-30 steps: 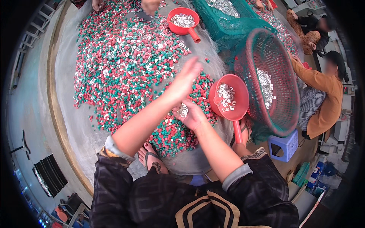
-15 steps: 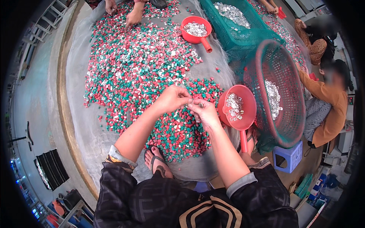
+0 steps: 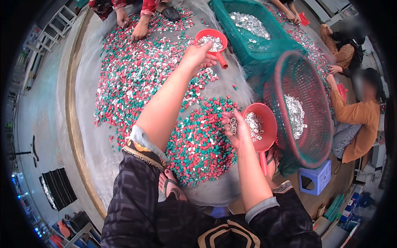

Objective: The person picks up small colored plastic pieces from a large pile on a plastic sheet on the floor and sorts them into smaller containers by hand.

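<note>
My left hand is stretched far forward with its fingers apart, and its thumb overlaps the rim of a red dipper that holds small metal pieces. Palm up and fingers curled, my right hand cradles several small silver metal buckles. It is right beside a nearer red dipper, which also has loose metal buckles in it. Below and between my hands lies a heap of red, green and white pebble-like pieces. A wider spread of the same pieces, with metal pieces mixed in, reaches away to the left.
A round red basket draped in green netting holds metal pieces at the right. Behind it is a green rectangular crate with more. A blue stool stands nearby. Another person's hand works at the far left; a person in orange sits right.
My hands, close together over the heap before, have parted. The left went forward to the far dipper; the right shifted right and turned up, showing buckles in its palm.
</note>
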Demonstrator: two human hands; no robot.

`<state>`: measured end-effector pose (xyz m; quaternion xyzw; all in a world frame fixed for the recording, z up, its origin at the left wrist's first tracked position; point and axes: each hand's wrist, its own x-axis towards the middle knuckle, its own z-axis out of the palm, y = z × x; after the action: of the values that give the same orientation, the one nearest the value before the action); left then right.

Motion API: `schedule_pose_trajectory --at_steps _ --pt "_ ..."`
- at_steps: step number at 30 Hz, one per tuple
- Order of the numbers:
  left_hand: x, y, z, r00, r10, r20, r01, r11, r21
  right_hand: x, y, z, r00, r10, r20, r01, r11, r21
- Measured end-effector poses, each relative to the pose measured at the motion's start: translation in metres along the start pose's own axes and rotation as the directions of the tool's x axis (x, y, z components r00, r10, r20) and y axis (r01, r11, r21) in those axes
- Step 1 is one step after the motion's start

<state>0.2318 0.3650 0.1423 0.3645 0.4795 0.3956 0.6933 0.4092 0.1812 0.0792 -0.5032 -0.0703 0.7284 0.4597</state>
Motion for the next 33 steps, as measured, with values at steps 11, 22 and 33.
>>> schedule_pose_trajectory --at_steps 11,22,33 --pt "-0.109 -0.112 -0.086 0.962 -0.266 -0.065 0.271 0.958 0.089 -0.016 -0.064 -0.008 0.968 -0.225 0.108 0.176 0.923 0.342" --pt "-0.169 -0.142 -0.090 0.954 -0.299 -0.027 0.300 0.951 0.073 -0.021 -0.184 -0.094 0.344 -0.685 -0.642 0.770 0.598 -0.225" --pt "-0.256 -0.200 -0.100 0.964 -0.166 -0.209 0.248 0.848 0.468 -0.001 -0.075 -0.003 0.120 -0.993 0.013 0.584 0.060 -0.809"
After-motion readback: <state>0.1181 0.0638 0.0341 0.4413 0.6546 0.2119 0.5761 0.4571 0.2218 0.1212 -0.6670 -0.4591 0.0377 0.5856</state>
